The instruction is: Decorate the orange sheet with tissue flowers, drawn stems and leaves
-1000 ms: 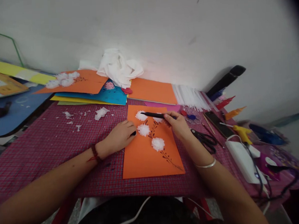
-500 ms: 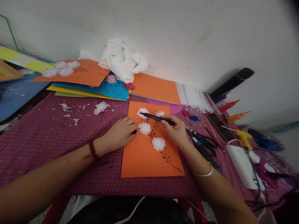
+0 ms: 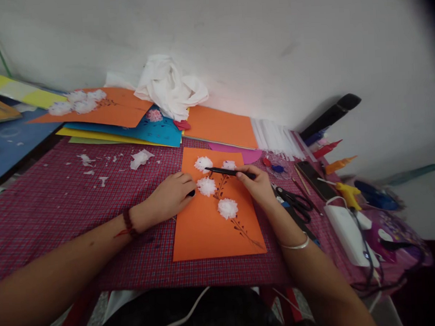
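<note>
An orange paper sheet lies on the checked tablecloth before me, bearing several fluffy white paper flowers and drawn dark stems with small leaves. My right hand holds a slim black pen almost level above the sheet. The pen's tip is at the lower edge of the upper left flower; whether it touches is unclear. My left hand rests at the sheet's left edge, fingers curled against it with the dark-nailed thumb showing. Its fingertips are partly hidden.
Crumpled white cloth or tissue sits on coloured sheets at the back. Paper scraps lie left. To the right are black-handled scissors, a phone, a yellow glue gun, a white box-like object and cables.
The pen's tip has moved from the upper left flower's middle down to its lower edge, and the pen lies more level. The whole view has shifted slightly; my left hand stays at the sheet's edge.
</note>
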Motion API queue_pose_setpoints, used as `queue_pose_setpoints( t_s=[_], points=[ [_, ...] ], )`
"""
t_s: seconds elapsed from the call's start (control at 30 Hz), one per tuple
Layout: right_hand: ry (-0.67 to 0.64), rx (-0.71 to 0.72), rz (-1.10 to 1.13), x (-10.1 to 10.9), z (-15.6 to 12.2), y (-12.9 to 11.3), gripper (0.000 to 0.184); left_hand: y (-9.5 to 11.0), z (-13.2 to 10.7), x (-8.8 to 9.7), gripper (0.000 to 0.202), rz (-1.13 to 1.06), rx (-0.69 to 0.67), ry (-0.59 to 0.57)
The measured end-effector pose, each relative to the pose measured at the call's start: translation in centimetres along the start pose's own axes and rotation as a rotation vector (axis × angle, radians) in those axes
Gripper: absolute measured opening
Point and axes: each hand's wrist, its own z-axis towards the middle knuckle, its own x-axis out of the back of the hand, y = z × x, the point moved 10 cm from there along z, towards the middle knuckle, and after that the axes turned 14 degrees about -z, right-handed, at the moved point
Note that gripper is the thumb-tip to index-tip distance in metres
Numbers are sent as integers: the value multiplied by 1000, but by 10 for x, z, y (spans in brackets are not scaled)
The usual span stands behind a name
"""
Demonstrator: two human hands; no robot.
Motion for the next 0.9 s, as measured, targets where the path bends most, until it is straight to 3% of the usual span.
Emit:
queue_pose_setpoints(
  t_s=[0.17, 0.37, 0.53, 0.77, 0.9],
  points=[
    [63, -28, -4, 20, 2, 7, 18, -2, -2, -2, 17, -10, -38, 15],
    [-55, 19, 10, -1, -2, -4, 19, -4, -2, -2, 16, -19, -40, 33],
    [72, -30, -2, 17, 1, 6, 18, -4, -2, -3, 18, -40, -31, 9],
    [-46, 14, 21, -1, -2, -2, 19, -3, -1, -2, 18, -49, -22, -3],
    [9, -17, -4, 8, 1, 8, 19, -2, -1, -2, 19, -55, -20, -1]
  ],
)
